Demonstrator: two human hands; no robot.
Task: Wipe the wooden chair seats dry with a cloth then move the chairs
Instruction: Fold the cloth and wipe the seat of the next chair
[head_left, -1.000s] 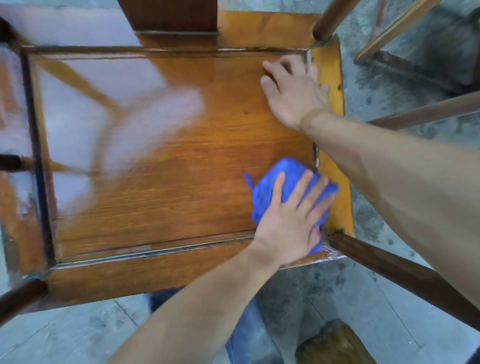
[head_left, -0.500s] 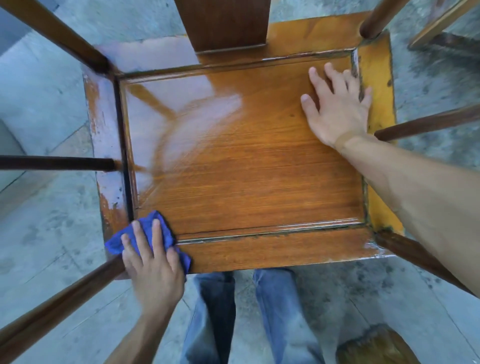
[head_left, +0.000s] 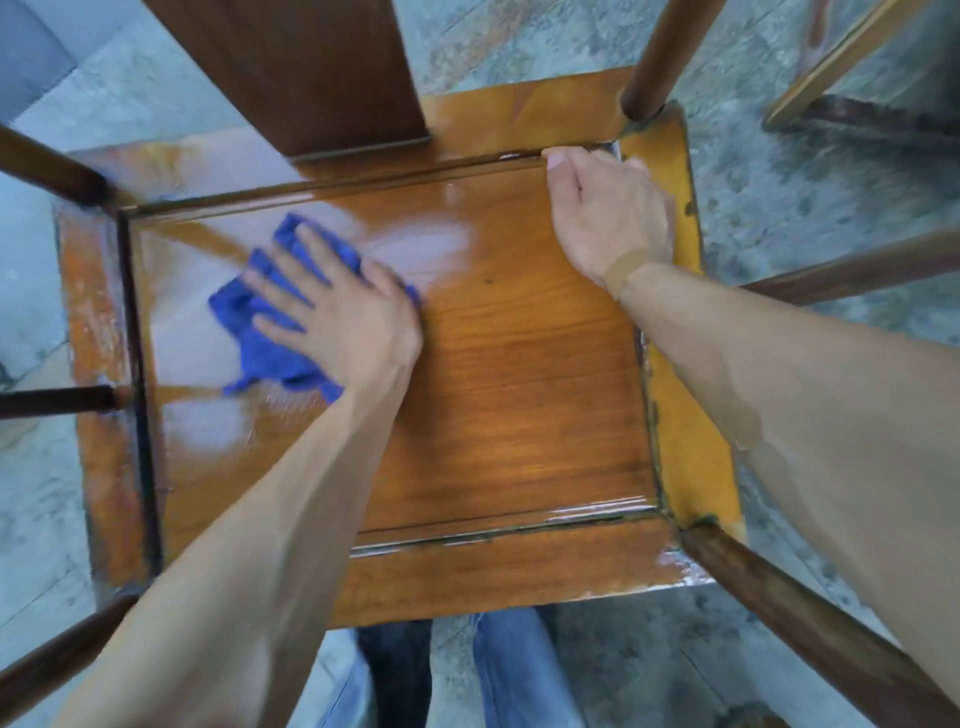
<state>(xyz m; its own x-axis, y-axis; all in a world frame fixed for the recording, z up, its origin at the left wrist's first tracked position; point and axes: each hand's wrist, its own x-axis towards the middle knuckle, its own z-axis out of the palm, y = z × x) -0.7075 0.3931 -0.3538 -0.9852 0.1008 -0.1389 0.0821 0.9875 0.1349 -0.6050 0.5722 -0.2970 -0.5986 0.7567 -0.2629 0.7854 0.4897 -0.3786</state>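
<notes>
A glossy wooden chair seat (head_left: 519, 389) fills the view from above. On its left half lies a crumpled blue cloth (head_left: 260, 348), with wet sheen around it. My left hand (head_left: 343, 312) presses flat on the cloth with its fingers spread and pointing toward the far left. In the far right corner of the seat panel, my right hand (head_left: 608, 218) rests on the wood, its fingertips at the groove by the frame. It holds nothing.
The chair's dark back splat (head_left: 311, 67) rises at the far side. Round dark rails (head_left: 805, 613) run outward from the seat's corners on both sides. Part of another wooden chair (head_left: 841, 62) stands at the top right. My jeans (head_left: 509, 675) are below, on a grey concrete floor.
My left hand has swept the cloth from the near right corner to the near left corner, then up onto the left middle of the seat. My right hand stayed at the far right corner.
</notes>
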